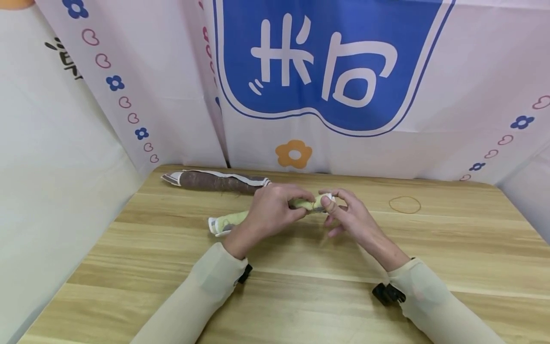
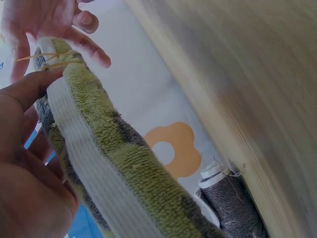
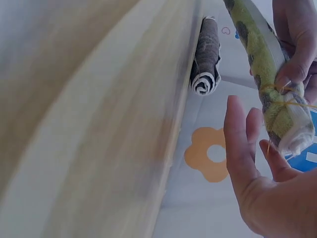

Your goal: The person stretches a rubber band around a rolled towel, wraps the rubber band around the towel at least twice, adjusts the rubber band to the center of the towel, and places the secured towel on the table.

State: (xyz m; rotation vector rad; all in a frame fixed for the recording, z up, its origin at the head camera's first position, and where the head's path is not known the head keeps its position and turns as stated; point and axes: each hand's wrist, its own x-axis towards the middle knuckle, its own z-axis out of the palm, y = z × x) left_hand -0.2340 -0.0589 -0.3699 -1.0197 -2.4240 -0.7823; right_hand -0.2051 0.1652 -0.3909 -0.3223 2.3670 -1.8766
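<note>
Printed fabric backdrop point(image 1: 408, 71), white with a blue logo panel and small flowers, walls in the pale wooden tabletop point(image 1: 301, 296) where a person in cream sleeves works a rolled towel. Behind the grip, near the far edge of the tabletop, lies a second roll, the brown towel point(image 1: 215, 181), already wound tight and well apart from both hands. The green towel point(image 1: 227, 221), a terry roll with a white band along its edge, is held just above the tabletop between the two hands, its free end trailing out past the left wrist. The left hand point(image 1: 268, 212) closes its grip round the roll near the end being bound, thumb pressed along the white band. The right hand point(image 1: 350, 215) meets that end with fingers loose and mostly straight, pinching at the tip where a thin yellow rubber band point(image 2: 49, 62) already circles the cloth. To the right of the grip, a spare rubber band point(image 1: 405, 204) lies flat on the wood. The roll looks light, soft and springy rather than stiff, likely to loosen if released, so the sound place to hold it appears to be just behind the banded end, squeezed firmly enough to keep the layers tight.
</note>
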